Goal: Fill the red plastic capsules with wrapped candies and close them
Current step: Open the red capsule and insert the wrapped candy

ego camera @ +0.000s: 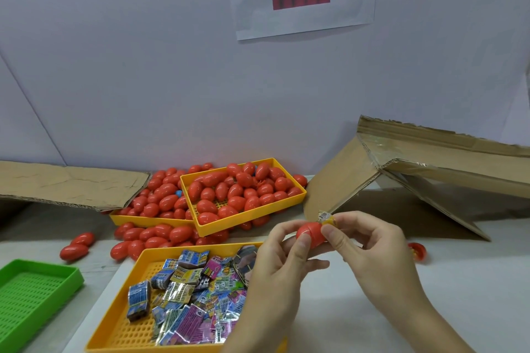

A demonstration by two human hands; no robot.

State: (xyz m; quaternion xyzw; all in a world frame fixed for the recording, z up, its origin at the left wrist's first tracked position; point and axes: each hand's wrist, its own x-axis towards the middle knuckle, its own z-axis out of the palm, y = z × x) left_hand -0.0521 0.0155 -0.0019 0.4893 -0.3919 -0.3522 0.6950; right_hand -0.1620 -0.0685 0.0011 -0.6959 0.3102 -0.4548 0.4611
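Red capsule half (311,233) pinched in left hand (282,264) grip, above desk; open end faces right. Right hand (372,249) grip, just beside, pinches wrapped candy (326,218) at the rim, partly in. Candy tray (137,332) below-left.

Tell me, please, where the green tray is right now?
The green tray sits at the lower left of the head view, left of the yellow tray of wrapped candies.
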